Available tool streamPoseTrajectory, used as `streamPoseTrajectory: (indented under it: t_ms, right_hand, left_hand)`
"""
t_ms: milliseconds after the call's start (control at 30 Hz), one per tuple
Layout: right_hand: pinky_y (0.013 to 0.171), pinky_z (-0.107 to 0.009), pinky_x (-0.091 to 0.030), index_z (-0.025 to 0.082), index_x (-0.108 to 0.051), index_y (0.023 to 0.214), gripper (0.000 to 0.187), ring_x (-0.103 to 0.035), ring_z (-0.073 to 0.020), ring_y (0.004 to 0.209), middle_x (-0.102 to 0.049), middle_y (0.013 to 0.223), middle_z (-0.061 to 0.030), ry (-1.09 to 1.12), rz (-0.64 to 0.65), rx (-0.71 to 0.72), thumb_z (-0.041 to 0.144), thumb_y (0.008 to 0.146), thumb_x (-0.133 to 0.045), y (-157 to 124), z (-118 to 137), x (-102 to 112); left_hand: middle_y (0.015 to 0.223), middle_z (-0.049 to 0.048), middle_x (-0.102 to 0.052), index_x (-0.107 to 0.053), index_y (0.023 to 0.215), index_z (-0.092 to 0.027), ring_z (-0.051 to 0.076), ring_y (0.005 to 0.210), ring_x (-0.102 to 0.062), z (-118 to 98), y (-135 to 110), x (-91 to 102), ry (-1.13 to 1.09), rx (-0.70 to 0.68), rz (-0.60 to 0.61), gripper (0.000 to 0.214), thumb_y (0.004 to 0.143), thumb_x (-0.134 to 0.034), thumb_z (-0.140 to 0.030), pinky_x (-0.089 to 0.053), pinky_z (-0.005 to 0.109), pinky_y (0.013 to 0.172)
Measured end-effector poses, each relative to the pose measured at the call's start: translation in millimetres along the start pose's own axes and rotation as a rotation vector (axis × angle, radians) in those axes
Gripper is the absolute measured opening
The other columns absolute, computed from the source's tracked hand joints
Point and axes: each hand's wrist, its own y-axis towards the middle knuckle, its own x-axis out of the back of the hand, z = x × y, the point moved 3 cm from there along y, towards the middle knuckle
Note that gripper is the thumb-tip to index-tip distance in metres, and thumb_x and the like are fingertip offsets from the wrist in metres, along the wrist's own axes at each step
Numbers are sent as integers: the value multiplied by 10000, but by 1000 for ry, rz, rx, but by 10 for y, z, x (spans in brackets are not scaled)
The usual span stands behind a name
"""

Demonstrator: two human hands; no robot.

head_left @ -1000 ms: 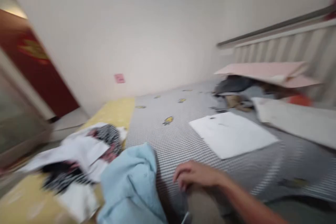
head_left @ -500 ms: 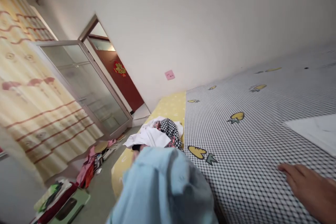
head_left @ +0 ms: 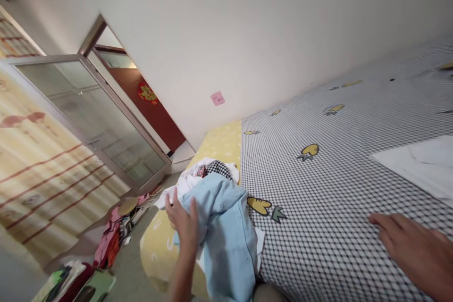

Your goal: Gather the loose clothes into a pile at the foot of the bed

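A light blue buttoned shirt (head_left: pixel 228 240) lies crumpled at the bed's near edge, partly over a heap of clothes. My left hand (head_left: pixel 184 219) is at the shirt's left side with fingers spread; nothing shows gripped in it. Behind the shirt, the heap holds a white garment (head_left: pixel 180 183) and a black-and-white checked cloth (head_left: pixel 218 168). My right hand (head_left: pixel 412 247) rests flat on the checked bed sheet (head_left: pixel 318 217) at the right, fingers stretched out, well apart from the shirt.
A white sheet-like piece (head_left: pixel 421 163) lies on the bed at right. The bed's yellow side (head_left: pixel 159 240) drops to the floor at left. Beyond stand a glass door (head_left: pixel 102 113), a curtain (head_left: pixel 42 179), clothes on the floor (head_left: pixel 109 240) and a green container (head_left: pixel 102 283).
The blue shirt, raised in front of me before, has come down onto the heap and bed edge. My left hand has come into plain view, spread open. My right hand stays flat on the bed.
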Motion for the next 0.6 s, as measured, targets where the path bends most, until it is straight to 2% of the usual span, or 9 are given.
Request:
streamPoseTrajectory:
  t_ms: [33,100,133,200,233,333,433,533,600]
  right_hand:
    - [690,-454,-383,257,-707,983,288,-631,-252,796,-707,923,-119,-26,9,59,264,844,-455,-15,5,-14]
    - [686,-468,-373,227,-687,1028,310,-618,-268,795,-697,942,-131,-78,10,135,246,875,-419,-37,6,-36]
    - [688,-470,-374,225,-681,1036,311,-615,-269,790,-693,946,-129,-95,1,141,242,882,-411,-42,1,-39]
    - [679,-468,-374,229,-674,1034,309,-617,-268,777,-691,934,-118,-104,-15,149,252,891,-401,-39,3,-33]
    - [672,-466,-375,233,-673,1027,307,-620,-268,768,-691,920,-112,-102,-22,151,262,893,-399,-33,9,-24]
    - [659,-461,-383,241,-673,1010,305,-633,-263,752,-694,900,-99,-94,-32,152,275,902,-390,-13,29,7]
    - [657,-462,-389,234,-670,1014,312,-646,-262,764,-705,942,-101,-115,-39,150,276,921,-374,-7,37,34]
    - [679,-472,-412,230,-669,1016,339,-656,-272,791,-713,952,-109,-131,-33,154,288,933,-346,-14,33,52]
    - [692,-477,-431,240,-673,1006,345,-662,-275,803,-719,952,-110,-123,-19,140,292,932,-340,-23,22,59]
  left_hand:
    - [1679,185,-174,-413,1492,-181,394,1550,-134,155,-379,-49,49,-13,66,749,813,-640,-400,-158,621,1236]
    - [1677,199,-182,-310,1551,-185,362,1533,-233,483,-1086,-232,258,-65,364,848,797,-621,-416,-345,525,1181]
    - [1653,201,-261,-291,1557,-169,364,1511,-290,640,-1362,-325,350,-60,499,905,760,-654,-397,-393,506,1150]
    - [1562,182,-437,-423,1495,-201,373,1413,-444,847,-1627,-434,465,-20,560,866,676,-688,-290,-445,485,1100]
    - [1461,167,-551,-531,1408,-207,357,1332,-530,868,-1605,-450,445,-19,527,751,667,-654,-234,-471,465,1072]
    - [1152,132,-708,-687,1094,-191,300,1121,-652,626,-1029,-326,238,-85,261,462,687,-474,-138,-517,428,1021]
    - [1070,140,-665,-650,1102,-126,312,1080,-619,147,-88,-84,127,-178,-121,439,710,-454,-142,-500,501,1022]
    - [1276,155,-540,-590,1246,-125,294,1234,-510,-201,739,-48,142,-193,-258,486,781,-451,-133,-428,496,1089]
    - [1462,191,-376,-476,1402,-125,325,1341,-410,-224,1061,-165,395,-165,-243,548,856,-431,-137,-374,554,1110]
